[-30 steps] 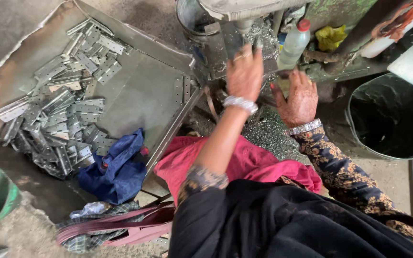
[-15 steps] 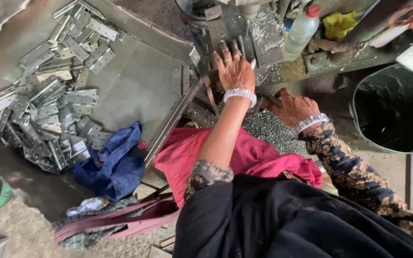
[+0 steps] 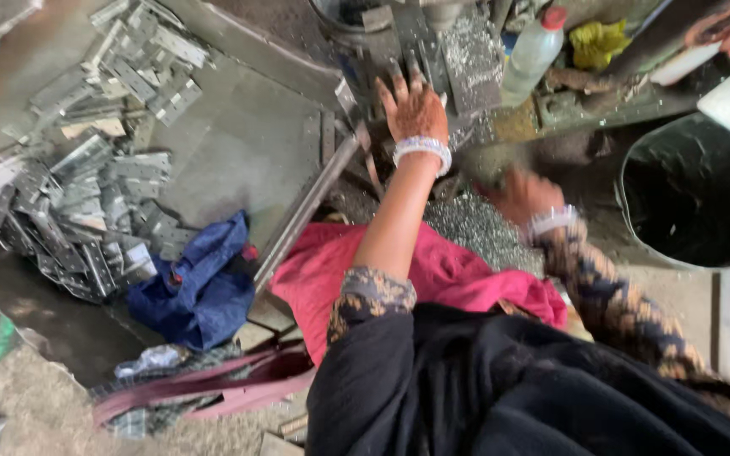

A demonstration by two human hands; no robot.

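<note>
Both hands work at the upper middle of the frame. Her left hand [image 3: 414,108] lies flat with fingers spread wide on the grey metal machine part [image 3: 466,55], its wrist ringed by a white bangle [image 3: 422,152]; it grips nothing. To the right and lower, the right hand [image 3: 521,192] is blurred above the heap of metal shavings [image 3: 475,226]; whether its fingers are spread or closed cannot be told. A white bangle also sits at that wrist.

Just below the shavings a pink cloth [image 3: 433,270] spreads across the middle of the frame, partly under the person's dark garment. A clear plastic bottle with a red cap [image 3: 532,52] stands at the upper right of the machine, with a yellow rag [image 3: 597,42] beside it. A dark round bucket [image 3: 694,190] fills the right edge.

Left of the hands a flat metal tray [image 3: 238,143] slopes across the frame, and a pile of grey metal hinges [image 3: 86,177] covers its left part. A crumpled blue cloth [image 3: 200,283] lies at the tray's lower edge, near the pink cloth.
</note>
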